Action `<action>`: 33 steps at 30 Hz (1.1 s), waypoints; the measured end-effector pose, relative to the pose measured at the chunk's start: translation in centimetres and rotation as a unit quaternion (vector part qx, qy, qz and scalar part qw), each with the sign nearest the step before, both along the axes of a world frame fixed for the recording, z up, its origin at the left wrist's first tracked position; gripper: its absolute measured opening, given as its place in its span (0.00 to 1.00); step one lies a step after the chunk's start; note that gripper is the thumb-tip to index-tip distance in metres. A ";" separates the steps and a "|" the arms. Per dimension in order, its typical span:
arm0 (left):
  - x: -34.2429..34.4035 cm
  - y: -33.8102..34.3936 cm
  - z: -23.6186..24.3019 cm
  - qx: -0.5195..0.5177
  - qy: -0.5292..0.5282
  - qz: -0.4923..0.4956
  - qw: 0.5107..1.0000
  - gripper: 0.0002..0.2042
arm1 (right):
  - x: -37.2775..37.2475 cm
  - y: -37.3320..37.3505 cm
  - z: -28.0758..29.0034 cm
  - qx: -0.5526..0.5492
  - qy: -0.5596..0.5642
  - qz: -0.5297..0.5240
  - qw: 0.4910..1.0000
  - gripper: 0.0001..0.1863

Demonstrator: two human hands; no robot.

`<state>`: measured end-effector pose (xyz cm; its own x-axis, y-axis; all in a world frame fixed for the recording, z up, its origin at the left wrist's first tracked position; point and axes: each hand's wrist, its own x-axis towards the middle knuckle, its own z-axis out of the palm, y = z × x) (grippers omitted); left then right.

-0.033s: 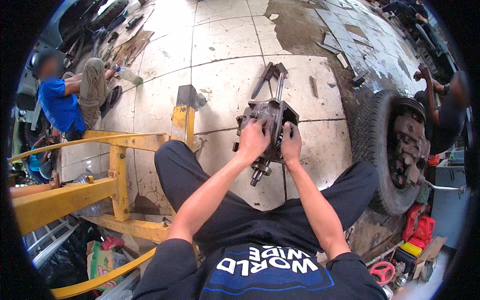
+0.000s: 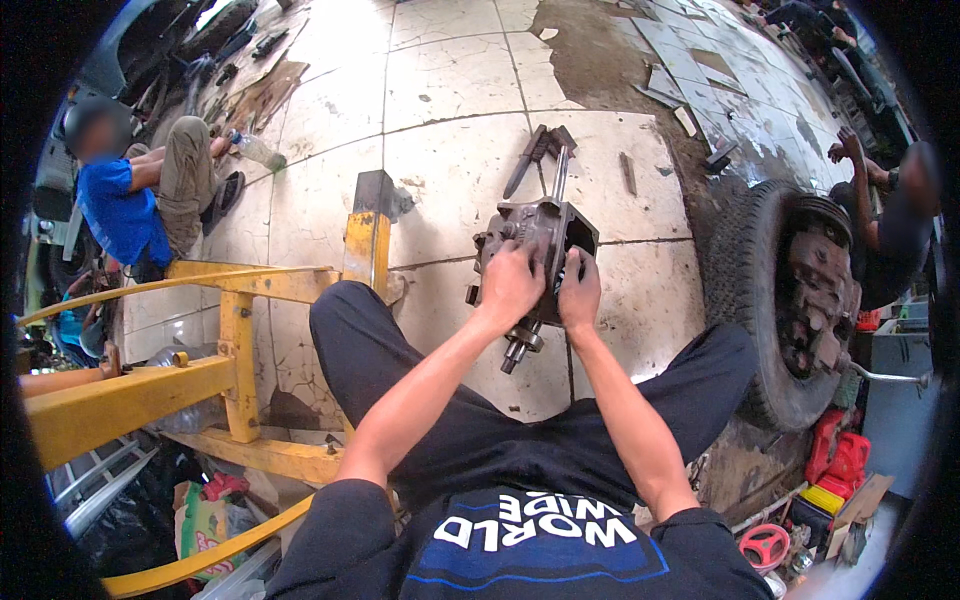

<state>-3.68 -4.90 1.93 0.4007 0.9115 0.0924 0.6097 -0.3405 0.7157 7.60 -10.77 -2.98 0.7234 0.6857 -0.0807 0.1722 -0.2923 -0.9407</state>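
Evidently, hands: the left hand [image 2: 512, 282] and right hand [image 2: 580, 292] both lay on the grey metal gear housing [image 2: 535, 240], fingers curled and pressed against its casing.
Housing: it stood on the tiled floor [image 2: 450, 90] between the person's knees, a shaft [image 2: 517, 347] pointing toward them.
Doing it well: probably steady the casting with one hand and keep fingertips out of the open side.
Containers: red cans [image 2: 840, 455] stood beside the tyre [image 2: 745, 290]; contents could not be seen.

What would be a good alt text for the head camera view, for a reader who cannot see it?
Seen from above, a seated person grips a greasy metal gearbox on a cracked tile floor with the left hand and right hand. A yellow steel frame stands to their left, a truck wheel to their right.
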 end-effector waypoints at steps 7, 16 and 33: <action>2.4 2.5 -0.2 -0.020 0.001 -0.016 1.000 0.14 | -3.3 -1.3 -1.5 0.047 -0.092 0.023 0.994 0.29; 2.5 1.8 -1.6 -0.023 0.022 -0.011 0.999 0.15 | -3.5 -1.4 -1.4 0.071 -0.098 0.006 0.993 0.29; 2.9 1.0 -1.8 -0.012 0.018 -0.016 1.000 0.11 | -3.4 -1.5 -1.0 0.050 -0.073 0.027 0.996 0.30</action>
<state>-0.75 -3.94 0.13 0.4316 0.9004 0.0549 0.6250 -0.3423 0.7016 4.20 -12.23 -4.00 0.6846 0.7230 0.0928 0.3217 -0.1854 -0.9285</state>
